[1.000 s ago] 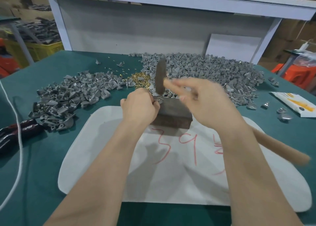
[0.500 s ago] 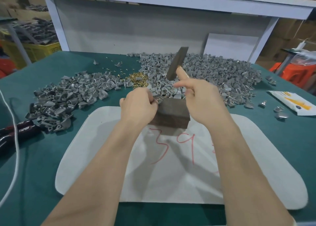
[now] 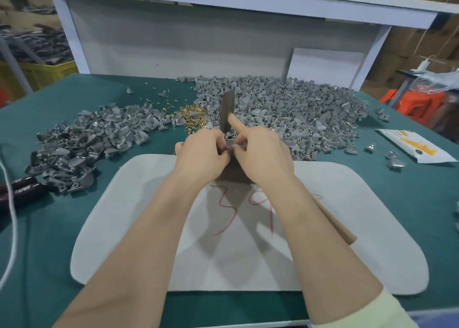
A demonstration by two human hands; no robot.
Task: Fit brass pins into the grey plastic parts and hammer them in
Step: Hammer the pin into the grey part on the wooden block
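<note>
Spreading across the green counter [image 3: 62, 240], a white pad [image 3: 347, 216] carries the work, with a large heap of grey plastic parts [image 3: 298, 109] behind it to the right and a smaller heap [image 3: 87, 134] to the left (which of the two is the finished lot cannot be told). Next in size is the hammer [image 3: 227, 111]. Its steel head stands upright just beyond the hands and its wooden handle runs back under the right forearm, so it looks stiff and head-heavy, best gripped close to the head for short taps. The right hand [image 3: 263, 156] appears to take it so, fingers curled near the neck with the index finger [image 3: 236, 124] laid straight along the head. A dark block [image 3: 233, 173] sits at the pad's far edge, probably a hard, heavy anvil. The left hand [image 3: 198, 156] has its fingers closed narrow on one grey part [image 3: 229, 147] atop the block, mostly hidden between the hands. That part is likely light, rigid and smooth, apt to skate, so pinch its flanks low. Brass pins [image 3: 193, 115] lie heaped between the piles. Tiny, hard and prone to roll, they want a fingertip pinch by the shank.
</note>
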